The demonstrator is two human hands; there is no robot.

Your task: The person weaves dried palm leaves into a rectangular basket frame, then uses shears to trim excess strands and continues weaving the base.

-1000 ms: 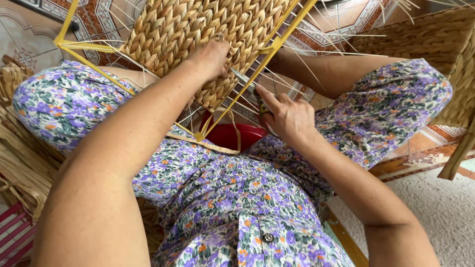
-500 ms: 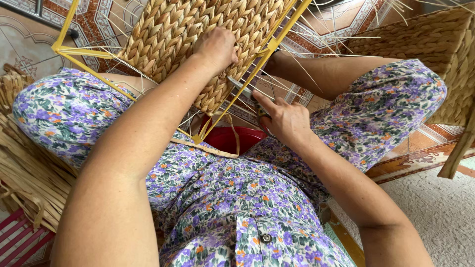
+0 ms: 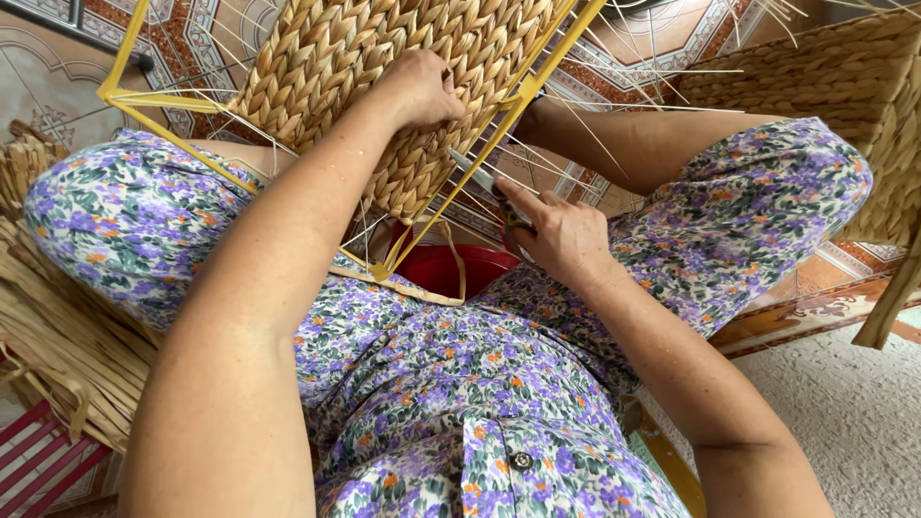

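Observation:
A half-woven straw basket [image 3: 384, 67] on a yellow wire frame [image 3: 480, 144] rests between my knees. My left hand [image 3: 422, 86] presses flat against the braided side, fingers curled on the weave. My right hand [image 3: 561, 235] grips a pair of scissors [image 3: 475, 173] whose blades point up-left at the thin loose strands beside the yellow frame rod. A red bowl [image 3: 451, 269] sits just below the basket's lower corner, partly hidden by my lap in a floral dress.
A bundle of dried straw [image 3: 48, 317] lies at my left. Another woven basket [image 3: 835, 86] stands at the upper right. Patterned tile floor [image 3: 48, 67] lies behind, a grey mat [image 3: 844, 412] at the lower right, a red slatted stool [image 3: 38, 460] at the bottom left.
My left hand slid up along the weave. My right hand with the scissors stayed near the loose strands by the frame rod. The view shifted slightly.

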